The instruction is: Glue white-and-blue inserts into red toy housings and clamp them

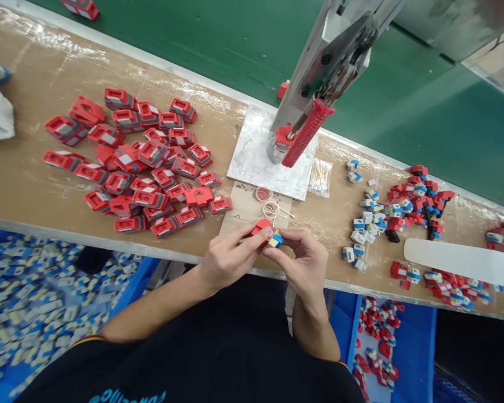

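Close to the bench's front edge, my left hand point(231, 254) is closed on a red plastic toy piece point(261, 226). My right hand point(300, 257) pinches a small blue, white and yellow plastic piece point(276, 239) against its right side. The two pieces touch; whether they are joined is hidden by my fingers. Just beyond them, a shallow round dish of reddish stuff point(264, 193) and a second round dish point(271, 210) with a cotton swab point(286, 212) across it sit on a cardboard sheet point(235, 215).
A press with a red lever point(308, 134) stands on a metal plate point(252, 145). Red pieces point(151, 151) pile up left; small blue-white pieces point(359, 224) and red-blue assemblies point(415, 196) lie right. A white bottle point(457, 260) lies there. Swabs fill a bag point(320, 176). Blue bins point(415, 347) sit below.
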{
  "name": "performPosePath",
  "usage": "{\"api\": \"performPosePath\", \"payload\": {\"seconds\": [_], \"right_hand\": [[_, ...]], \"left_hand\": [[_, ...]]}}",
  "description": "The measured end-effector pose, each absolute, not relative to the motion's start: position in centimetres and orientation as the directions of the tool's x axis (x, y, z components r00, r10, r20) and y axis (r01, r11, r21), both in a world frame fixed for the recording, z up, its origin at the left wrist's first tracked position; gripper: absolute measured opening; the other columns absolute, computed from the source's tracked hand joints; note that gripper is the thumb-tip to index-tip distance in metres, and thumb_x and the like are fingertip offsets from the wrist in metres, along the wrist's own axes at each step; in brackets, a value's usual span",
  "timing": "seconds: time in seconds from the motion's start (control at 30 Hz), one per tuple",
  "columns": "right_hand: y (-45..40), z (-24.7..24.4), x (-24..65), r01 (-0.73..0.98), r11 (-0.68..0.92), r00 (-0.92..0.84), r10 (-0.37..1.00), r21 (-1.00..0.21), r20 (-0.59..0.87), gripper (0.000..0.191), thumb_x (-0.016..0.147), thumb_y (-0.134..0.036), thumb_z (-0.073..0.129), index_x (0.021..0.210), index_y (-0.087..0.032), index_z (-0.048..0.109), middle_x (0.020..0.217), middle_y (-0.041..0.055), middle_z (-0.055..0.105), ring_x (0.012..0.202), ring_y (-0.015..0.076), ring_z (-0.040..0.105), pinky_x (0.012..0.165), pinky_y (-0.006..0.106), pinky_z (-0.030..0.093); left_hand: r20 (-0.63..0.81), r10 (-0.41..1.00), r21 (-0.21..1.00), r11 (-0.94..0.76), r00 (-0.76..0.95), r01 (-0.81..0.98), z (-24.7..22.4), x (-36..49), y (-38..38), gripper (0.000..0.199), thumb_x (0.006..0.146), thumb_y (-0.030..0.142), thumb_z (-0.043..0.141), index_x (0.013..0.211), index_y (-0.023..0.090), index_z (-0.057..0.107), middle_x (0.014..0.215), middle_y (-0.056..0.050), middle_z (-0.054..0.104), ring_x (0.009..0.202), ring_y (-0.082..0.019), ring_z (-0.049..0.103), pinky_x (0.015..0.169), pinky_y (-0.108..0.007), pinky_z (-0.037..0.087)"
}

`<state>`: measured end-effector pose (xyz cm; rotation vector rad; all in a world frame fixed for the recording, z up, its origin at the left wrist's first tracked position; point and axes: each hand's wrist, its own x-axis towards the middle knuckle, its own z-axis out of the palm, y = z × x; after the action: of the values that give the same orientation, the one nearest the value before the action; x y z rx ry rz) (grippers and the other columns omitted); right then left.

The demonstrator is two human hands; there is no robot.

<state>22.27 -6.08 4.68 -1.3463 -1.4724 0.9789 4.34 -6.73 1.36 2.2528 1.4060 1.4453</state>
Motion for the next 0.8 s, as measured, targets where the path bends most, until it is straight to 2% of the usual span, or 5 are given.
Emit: {"api": "performPosePath", "payload": {"seconds": [0.23,0.43,0.53,0.67,0.8], "right_hand": [[-6.4,3.2,22.5,0.238,0.220,-0.045,0.975,-0.946,0.216,0.019,0.092,-0.043,0.086,0.103,-0.029,0.083,0.094,0.0042,0.084,0.081,0.0198,0.080,0.071,0.031,0.069],[-5.6,4.5,24.8,0.199,0.374,-0.390,0.878,-0.906,0.277,0.070,0.093,-0.052,0.082,0.157,-0.039,0.057,0.153,0.0094,0.069,0.142,0.0292,0.068,0.112,0.044,0.064],[-5.4,4.4,24.5,0.120,0.395,-0.476,0.828,-0.911,0.296,0.063,0.099,-0.053,0.074,0.157,-0.039,0.057,0.145,0.0087,0.074,0.135,0.0273,0.072,0.114,0.044,0.062],[-6.5,3.1,22.6,0.007,0.394,-0.324,0.870,-0.919,0.370,0.053,0.101,-0.062,0.066,0.148,-0.037,0.063,0.132,0.0093,0.077,0.124,0.0277,0.076,0.106,0.044,0.065],[-5.9,3.1,22.2,0.025,0.353,-0.321,0.889,-0.935,0.327,0.051,0.103,-0.058,0.065,0.148,-0.034,0.060,0.136,0.0116,0.073,0.126,0.0290,0.074,0.102,0.046,0.066]], "left_hand": [[0.579,0.799,0.691,-0.587,0.162,0.421,2.6,3.5,-5.7,0.048,0.093,0.017,0.082,0.139,0.025,0.072,0.123,-0.011,0.082,0.107,-0.022,0.082,0.098,-0.030,0.068],[0.486,0.853,0.851,-0.511,0.189,0.119,4.2,2.6,-5.7,0.075,0.079,0.018,0.089,0.147,0.026,0.059,0.123,-0.008,0.077,0.105,-0.022,0.082,0.093,-0.030,0.068],[0.359,0.923,0.932,-0.363,0.137,0.007,4.3,2.7,-6.1,0.066,0.073,0.024,0.095,0.132,0.025,0.066,0.116,-0.005,0.076,0.097,-0.020,0.081,0.085,-0.026,0.067],[0.291,0.953,0.945,-0.274,0.080,-0.177,3.4,3.8,-6.6,0.049,0.074,0.035,0.099,0.113,0.020,0.074,0.094,-0.004,0.077,0.084,-0.017,0.076,0.077,-0.025,0.063],[0.290,0.957,0.899,-0.277,-0.012,-0.340,1.9,4.2,-6.2,0.055,0.070,0.042,0.102,0.113,0.020,0.077,0.101,-0.010,0.081,0.094,-0.024,0.080,0.083,-0.032,0.067]]}}
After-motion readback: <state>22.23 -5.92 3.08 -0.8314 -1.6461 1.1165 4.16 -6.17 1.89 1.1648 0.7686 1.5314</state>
